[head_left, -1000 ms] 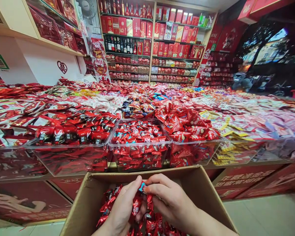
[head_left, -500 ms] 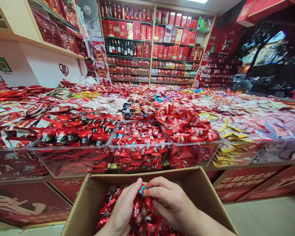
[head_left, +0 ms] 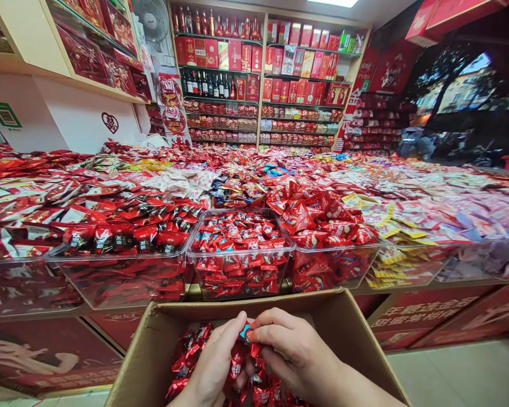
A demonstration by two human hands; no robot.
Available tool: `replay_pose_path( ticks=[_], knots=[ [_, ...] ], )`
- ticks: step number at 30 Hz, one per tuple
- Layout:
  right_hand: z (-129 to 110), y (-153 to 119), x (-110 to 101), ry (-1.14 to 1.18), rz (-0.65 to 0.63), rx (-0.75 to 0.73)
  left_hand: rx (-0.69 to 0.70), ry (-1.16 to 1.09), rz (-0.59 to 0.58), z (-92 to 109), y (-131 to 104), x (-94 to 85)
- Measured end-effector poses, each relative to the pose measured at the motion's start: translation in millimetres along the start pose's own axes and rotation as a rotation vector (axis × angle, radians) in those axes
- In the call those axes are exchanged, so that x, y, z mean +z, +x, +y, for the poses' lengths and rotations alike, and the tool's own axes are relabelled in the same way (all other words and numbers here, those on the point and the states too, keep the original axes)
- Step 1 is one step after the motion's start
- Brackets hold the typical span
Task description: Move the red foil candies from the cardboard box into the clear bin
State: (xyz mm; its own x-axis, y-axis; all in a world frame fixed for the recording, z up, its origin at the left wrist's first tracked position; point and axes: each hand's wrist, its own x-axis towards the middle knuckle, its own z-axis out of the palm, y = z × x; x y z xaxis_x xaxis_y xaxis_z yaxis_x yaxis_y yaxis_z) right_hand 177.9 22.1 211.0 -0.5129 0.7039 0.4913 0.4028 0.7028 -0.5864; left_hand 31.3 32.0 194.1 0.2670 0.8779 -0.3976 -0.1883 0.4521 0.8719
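Note:
A small red and blue wrapped candy (head_left: 245, 332) is pinched between my two hands, above an open cardboard box (head_left: 375, 353). My left hand (head_left: 220, 356) is curled around it from the left, thumb upward, with more red candies at its palm. From the right, my right hand (head_left: 290, 345) grips the candy's edge with its fingertips. Below the hands, red wrapped candies (head_left: 189, 353) lie in the box. Just beyond the box stands a clear bin (head_left: 241, 251) full of small red and blue candies.
Clear bins of dark red packets (head_left: 123, 254) and larger red packets (head_left: 331, 254) flank the middle bin. Heaps of wrapped sweets (head_left: 470, 220) spread across the counter. Shelves with bottles and red boxes (head_left: 220, 53) line the back wall.

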Motion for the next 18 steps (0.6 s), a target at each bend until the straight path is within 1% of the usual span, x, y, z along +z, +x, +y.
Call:
replay_pose_path(
  ticks=[4, 11, 16, 18],
  knots=[
    [0.5, -0.7, 0.6, -0.016, -0.021, 0.017, -0.002, -0.018, -0.012, -0.5, 0.5, 0.0],
    [0.9, -1.1, 1.2, -0.032, -0.049, 0.027, 0.011, -0.030, 0.003, -7.5, 3.1, -1.6],
    [1.1, -1.3, 1.7, -0.024, -0.063, 0.033, -0.018, -0.042, 0.017, -5.3, 1.3, 0.3],
    [0.8, -1.5, 1.8, -0.020, -0.057, 0.028, -0.025, -0.040, 0.005, -4.3, 0.6, 1.1]
  ],
)
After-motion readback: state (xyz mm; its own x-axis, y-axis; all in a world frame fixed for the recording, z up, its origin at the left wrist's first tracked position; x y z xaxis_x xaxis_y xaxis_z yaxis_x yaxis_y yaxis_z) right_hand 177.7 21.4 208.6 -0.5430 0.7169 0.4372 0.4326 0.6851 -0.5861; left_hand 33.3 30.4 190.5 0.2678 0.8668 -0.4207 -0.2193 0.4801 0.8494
